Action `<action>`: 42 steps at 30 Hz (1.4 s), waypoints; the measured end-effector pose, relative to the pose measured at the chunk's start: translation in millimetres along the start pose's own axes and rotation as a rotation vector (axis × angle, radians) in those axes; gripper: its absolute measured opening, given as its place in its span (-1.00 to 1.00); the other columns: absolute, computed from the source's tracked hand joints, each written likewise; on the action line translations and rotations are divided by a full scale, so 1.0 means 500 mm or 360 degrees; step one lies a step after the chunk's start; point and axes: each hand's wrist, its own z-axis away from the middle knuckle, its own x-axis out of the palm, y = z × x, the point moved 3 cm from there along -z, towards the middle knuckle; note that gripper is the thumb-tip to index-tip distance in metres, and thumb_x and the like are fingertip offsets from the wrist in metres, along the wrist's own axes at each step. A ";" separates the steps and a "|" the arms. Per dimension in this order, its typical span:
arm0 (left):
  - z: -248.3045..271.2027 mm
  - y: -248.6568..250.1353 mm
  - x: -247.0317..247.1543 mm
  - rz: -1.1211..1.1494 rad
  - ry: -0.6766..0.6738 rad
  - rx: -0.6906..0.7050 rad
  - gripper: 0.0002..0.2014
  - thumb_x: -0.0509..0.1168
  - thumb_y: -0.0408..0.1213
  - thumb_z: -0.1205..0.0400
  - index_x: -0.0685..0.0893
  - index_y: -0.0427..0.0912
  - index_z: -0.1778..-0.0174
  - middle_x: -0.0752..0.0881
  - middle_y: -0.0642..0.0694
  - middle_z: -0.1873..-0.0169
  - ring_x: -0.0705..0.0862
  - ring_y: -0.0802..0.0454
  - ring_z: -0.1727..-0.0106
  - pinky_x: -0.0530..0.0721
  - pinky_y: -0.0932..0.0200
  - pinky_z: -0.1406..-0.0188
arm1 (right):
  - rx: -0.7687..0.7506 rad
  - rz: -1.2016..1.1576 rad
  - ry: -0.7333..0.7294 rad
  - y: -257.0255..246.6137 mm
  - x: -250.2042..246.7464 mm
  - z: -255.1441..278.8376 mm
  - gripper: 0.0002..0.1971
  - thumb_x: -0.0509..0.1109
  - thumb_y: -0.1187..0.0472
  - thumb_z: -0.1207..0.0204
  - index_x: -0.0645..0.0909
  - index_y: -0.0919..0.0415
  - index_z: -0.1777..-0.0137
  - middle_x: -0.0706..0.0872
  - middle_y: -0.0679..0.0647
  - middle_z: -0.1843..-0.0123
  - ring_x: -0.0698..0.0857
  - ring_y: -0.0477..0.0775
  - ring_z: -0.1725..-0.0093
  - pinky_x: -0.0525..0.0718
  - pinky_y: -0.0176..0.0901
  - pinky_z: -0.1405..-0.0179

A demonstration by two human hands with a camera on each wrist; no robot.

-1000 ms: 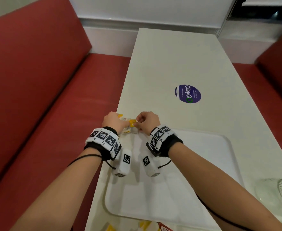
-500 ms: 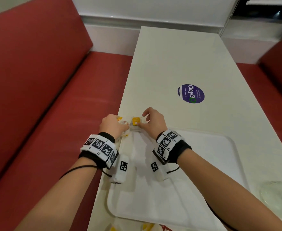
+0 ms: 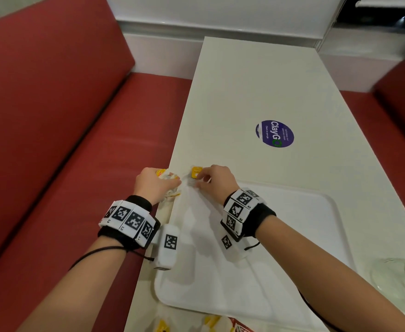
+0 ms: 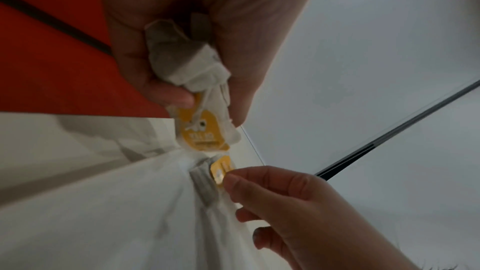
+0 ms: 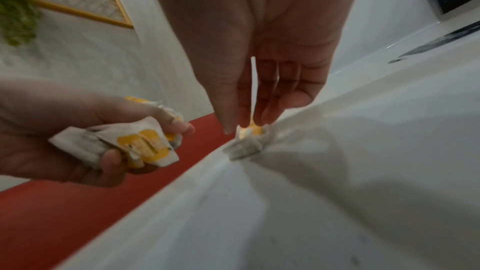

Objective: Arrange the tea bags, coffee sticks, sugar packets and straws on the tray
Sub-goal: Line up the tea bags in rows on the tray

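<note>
- One tea bag [image 3: 192, 180] lies at the far left corner of the white tray [image 3: 292, 236], its yellow tag pointing away from the person; going by these views, it is the only item placed so far.
- The right hand [image 3: 217, 182] is on that bag: thumb and forefinger pinch the yellow tag [image 5: 250, 129], the other fingers [image 5: 285, 98] loosely extended (it looks like a final straightening, though that is my reading).
- The left hand [image 3: 154, 185] hangs just off the tray's left edge, over the edge of the bench [image 3: 256, 92], fingers clenched around a bunch of tea bags [image 4: 187, 65] with yellow tags dangling; these are not yet laid out.
- The rest of the tray is bare, so most of the arranging is left.
- At the near edge of the bench, just beyond the tray, some yellow and red packets [image 3: 211, 323] show in part; too cropped to tell coffee from sugar.
- No straws can be made out in any view.
- A clear glass vessel [image 3: 402, 281] stands to the right of the tray.
</note>
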 end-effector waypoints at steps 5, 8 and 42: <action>0.037 0.021 -0.005 0.0618 -0.0018 -0.0011 -0.88 0.55 -0.26 -0.41 0.76 -0.20 0.31 0.68 -0.16 0.43 0.55 -0.06 0.47 0.46 0.21 0.55 | -0.0299 -0.0211 0.0068 -0.057 -0.081 0.077 -0.84 0.40 0.09 -0.52 0.73 0.14 0.01 0.72 0.00 0.16 0.59 -0.10 0.26 0.50 -0.35 0.20; 0.087 0.050 0.004 0.0919 -0.0076 0.0032 -0.92 0.53 -0.31 -0.44 0.76 -0.15 0.32 0.72 -0.08 0.47 0.64 0.00 0.45 0.53 0.24 0.55 | -0.0374 -0.0437 -0.0036 -0.081 -0.118 0.147 -0.85 0.41 0.04 -0.52 0.72 0.07 0.04 0.72 -0.07 0.22 0.61 -0.18 0.33 0.52 -0.48 0.26; 0.203 0.005 0.044 0.1100 -0.0545 -0.0188 -0.94 0.42 -0.36 -0.53 0.66 -0.18 0.16 0.71 -0.09 0.35 0.71 0.08 0.33 0.70 0.21 0.40 | -0.0055 -0.1166 -0.0432 -0.028 -0.064 0.196 -0.92 0.27 0.35 -0.62 0.47 0.28 -0.07 0.57 0.14 0.14 0.69 0.02 0.33 0.81 -0.07 0.27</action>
